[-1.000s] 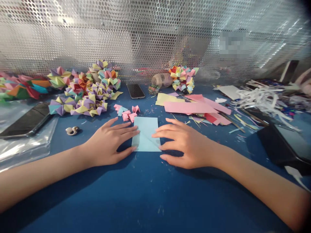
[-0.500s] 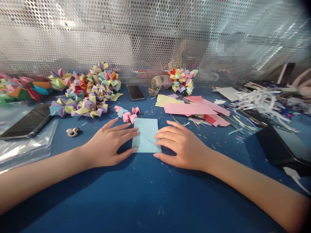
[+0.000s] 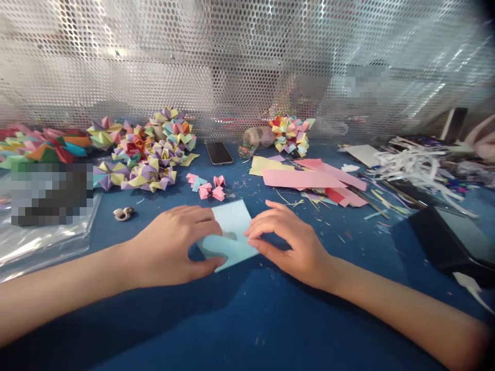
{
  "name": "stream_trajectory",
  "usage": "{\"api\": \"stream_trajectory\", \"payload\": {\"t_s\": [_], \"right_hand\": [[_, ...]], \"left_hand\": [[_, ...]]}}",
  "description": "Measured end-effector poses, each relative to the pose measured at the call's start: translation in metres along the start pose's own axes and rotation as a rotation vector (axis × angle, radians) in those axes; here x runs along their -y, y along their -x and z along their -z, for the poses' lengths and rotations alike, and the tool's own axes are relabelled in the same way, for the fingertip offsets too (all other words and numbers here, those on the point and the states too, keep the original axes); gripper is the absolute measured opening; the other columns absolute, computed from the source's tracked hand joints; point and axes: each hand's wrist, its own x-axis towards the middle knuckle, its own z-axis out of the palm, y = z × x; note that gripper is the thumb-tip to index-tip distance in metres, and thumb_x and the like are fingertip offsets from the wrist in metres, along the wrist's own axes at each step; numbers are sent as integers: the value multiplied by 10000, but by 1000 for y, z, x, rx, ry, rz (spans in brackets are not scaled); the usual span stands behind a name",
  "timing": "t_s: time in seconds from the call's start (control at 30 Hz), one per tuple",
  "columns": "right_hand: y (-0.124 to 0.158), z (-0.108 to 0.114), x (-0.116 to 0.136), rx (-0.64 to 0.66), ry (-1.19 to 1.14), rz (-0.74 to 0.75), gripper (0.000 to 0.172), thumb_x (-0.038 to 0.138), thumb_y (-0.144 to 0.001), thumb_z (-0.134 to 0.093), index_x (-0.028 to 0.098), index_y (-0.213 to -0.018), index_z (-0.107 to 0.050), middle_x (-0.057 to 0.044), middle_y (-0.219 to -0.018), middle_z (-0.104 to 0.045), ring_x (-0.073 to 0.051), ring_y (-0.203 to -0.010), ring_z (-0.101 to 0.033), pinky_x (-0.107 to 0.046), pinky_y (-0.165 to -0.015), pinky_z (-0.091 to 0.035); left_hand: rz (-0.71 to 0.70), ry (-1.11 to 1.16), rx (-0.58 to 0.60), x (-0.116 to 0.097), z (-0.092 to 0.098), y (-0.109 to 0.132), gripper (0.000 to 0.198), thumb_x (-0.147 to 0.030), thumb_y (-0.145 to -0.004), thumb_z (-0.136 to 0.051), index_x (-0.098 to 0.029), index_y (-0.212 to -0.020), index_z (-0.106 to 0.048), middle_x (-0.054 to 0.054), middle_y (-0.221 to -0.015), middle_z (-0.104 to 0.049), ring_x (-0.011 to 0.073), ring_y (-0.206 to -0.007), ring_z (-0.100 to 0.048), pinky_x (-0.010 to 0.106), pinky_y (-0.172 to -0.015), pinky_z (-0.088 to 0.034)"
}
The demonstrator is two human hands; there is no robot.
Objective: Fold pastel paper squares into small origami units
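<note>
A light-blue square of origami paper [image 3: 235, 216] lies turned at an angle on the blue table, its near-left part bent up in a curve. My left hand [image 3: 176, 247] is closed on that left side, thumb at the near edge and the other fingers curled over the paper. On the opposite side, my right hand [image 3: 292, 234] pinches the right edge between thumb and fingertips. Just beyond the paper sit several small folded pink pieces [image 3: 218, 192] and a blue one [image 3: 198, 183].
Folded paper clusters [image 3: 150, 172] stand at the back left, another ball [image 3: 292, 135] at the back centre. Pink paper strips [image 3: 301, 179] lie right of centre. A phone [image 3: 218, 153], a small ring-like object [image 3: 122, 214], shredded white paper [image 3: 410, 159] and a black device [image 3: 441, 242] surround the work area.
The blue paper has turned and come slightly nearer, and its near-left part has lifted into a bend. Both hands went from lying flat with fingers spread to gripping its sides.
</note>
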Motion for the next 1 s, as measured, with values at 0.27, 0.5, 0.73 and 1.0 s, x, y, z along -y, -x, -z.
{"api": "stream_trajectory", "payload": {"t_s": [0.27,0.5,0.73,1.0], "right_hand": [[-9,13,-3,125,-112,-178,373,477,-755,-689,213,-1010,-628,-30,-937,-711,-234,-984,-646,-484,-1032,-378],[-27,41,8,251,-226,-407,250,440,-836,-603,199,-831,-668,-2,-764,-688,-140,-647,-631,-221,-525,-465],[-45,40,27,548,-166,-306,248,422,-849,-576,197,-832,-679,18,-722,-655,-120,-627,-569,-234,-532,-409],[-43,20,40,-404,202,-99,216,287,-793,-664,227,-991,-599,-61,-1055,-619,-238,-1078,-557,-413,-961,-423]], "left_hand": [[315,960,19,-13,15,-2,205,-368,-819,-617,-177,-765,-563,-27,-706,-604,111,-646,-622,200,-576,-504],[235,1174,209,-6,29,-2,131,-293,-779,-664,-165,-780,-634,2,-738,-639,116,-688,-612,202,-612,-515],[317,1185,237,-12,18,-1,226,-307,-768,-682,-170,-944,-644,5,-766,-644,109,-701,-627,199,-603,-537],[347,1259,-27,-11,21,-1,186,-277,-757,-713,-155,-812,-585,-21,-702,-649,88,-678,-647,169,-595,-532]]}}
